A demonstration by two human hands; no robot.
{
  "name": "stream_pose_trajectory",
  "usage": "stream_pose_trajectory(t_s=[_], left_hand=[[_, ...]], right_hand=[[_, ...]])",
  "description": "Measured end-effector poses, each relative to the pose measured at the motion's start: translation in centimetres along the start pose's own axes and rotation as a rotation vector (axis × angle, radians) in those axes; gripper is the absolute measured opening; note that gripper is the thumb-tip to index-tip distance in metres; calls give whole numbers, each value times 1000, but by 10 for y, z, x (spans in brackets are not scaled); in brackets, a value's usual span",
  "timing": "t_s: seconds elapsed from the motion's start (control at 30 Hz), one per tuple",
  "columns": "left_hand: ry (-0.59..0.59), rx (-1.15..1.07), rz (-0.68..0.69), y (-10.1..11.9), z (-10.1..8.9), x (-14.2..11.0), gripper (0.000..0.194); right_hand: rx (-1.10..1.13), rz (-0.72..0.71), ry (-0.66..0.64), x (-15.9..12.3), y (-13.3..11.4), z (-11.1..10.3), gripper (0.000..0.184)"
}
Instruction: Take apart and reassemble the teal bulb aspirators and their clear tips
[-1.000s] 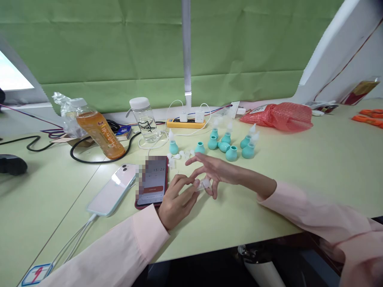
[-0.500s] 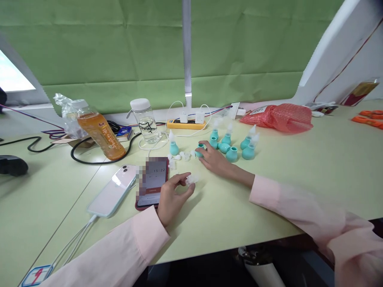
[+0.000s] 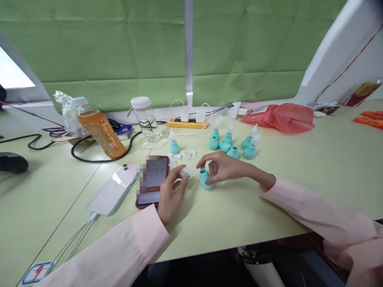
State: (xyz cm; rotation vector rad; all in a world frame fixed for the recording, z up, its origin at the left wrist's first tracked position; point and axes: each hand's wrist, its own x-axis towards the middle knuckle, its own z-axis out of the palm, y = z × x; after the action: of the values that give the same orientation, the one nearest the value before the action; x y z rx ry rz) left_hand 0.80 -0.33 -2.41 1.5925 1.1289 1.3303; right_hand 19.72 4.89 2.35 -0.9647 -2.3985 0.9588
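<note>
My left hand point(image 3: 172, 195) pinches a translucent plastic nozzle point(image 3: 184, 172) between thumb and fingertips, its paler tip pointing right. Just right of it, my right hand point(image 3: 226, 167) has its thumb and fingers around a teal squeeze bulb point(image 3: 205, 181) whose round open mouth faces up. The nozzle and the bulb are close but apart. Behind my hands lie several small translucent plastic parts point(image 3: 183, 154). One teal bulb with a nozzle on it point(image 3: 174, 146) stands near them. Farther right is a group of several teal bulbs point(image 3: 233, 152), some topped with translucent nozzles.
A phone with a lit screen point(image 3: 153, 179) lies beside my left hand, and a white phone point(image 3: 112, 191) on cables is farther left. An orange drink bottle point(image 3: 103, 135), a water bottle point(image 3: 147, 123), a yellow power strip point(image 3: 187, 124) and a red bubble-wrap bag point(image 3: 278, 117) line the back.
My right hand left the nozzle, reached to the teal bulb among the small parts and brought it nearer to me. My left hand kept the nozzle and shifted slightly left.
</note>
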Motion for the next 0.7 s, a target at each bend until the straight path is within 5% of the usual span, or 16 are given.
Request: stream_pose_trajectory(t_s=[0.07, 0.3, 0.47, 0.7], left_hand=[[5, -33, -5, 1, 0, -1, 32], [35, -107, -17, 6, 0, -3, 32], [-77, -138, -27, 7, 0, -3, 30], [-176, -195, -39, 9, 2, -4, 28]], right_hand=[[-5, 12, -17, -6, -1, 7, 38], [-287, -190, 239, -23, 0, 41, 29], [-277, -178, 410, -25, 2, 44, 27], [-385, -182, 454, -26, 7, 50, 22]])
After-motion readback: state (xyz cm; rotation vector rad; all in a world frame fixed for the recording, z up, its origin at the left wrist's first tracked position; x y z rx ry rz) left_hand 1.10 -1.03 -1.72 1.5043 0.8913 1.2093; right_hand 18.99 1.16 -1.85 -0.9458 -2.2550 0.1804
